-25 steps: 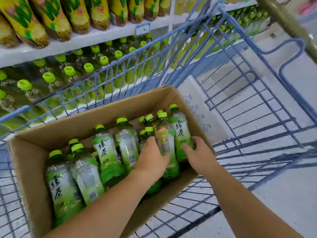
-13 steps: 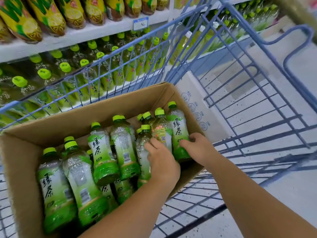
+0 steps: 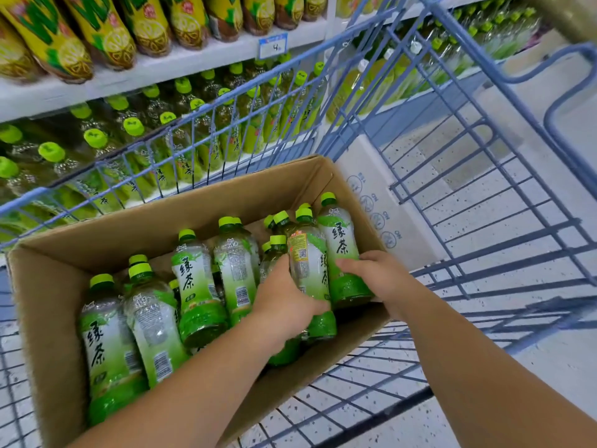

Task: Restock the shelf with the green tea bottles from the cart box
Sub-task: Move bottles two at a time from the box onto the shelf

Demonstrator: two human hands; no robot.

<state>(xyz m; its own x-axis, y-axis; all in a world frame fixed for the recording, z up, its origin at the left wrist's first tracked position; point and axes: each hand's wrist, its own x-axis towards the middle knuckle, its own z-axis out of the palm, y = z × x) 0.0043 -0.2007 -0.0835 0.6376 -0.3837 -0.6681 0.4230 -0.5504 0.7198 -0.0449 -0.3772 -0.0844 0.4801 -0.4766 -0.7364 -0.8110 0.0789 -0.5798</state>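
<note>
Left hand [image 3: 286,300] curled round one green tea bottle [image 3: 308,270], right hand [image 3: 374,273] round the neighbouring bottle [image 3: 342,250]; both bottles lie in the cart box [image 3: 181,208]. Step judged: pick-up. The next move calls for lifting both clear of the cart wall [image 3: 226,124] to the shelf [image 3: 168,189].

I get bright, even light, soft shadow inside the box [image 3: 145,234], slight blur, and cart [image 3: 468,44] bars bowing near the edges.
</note>
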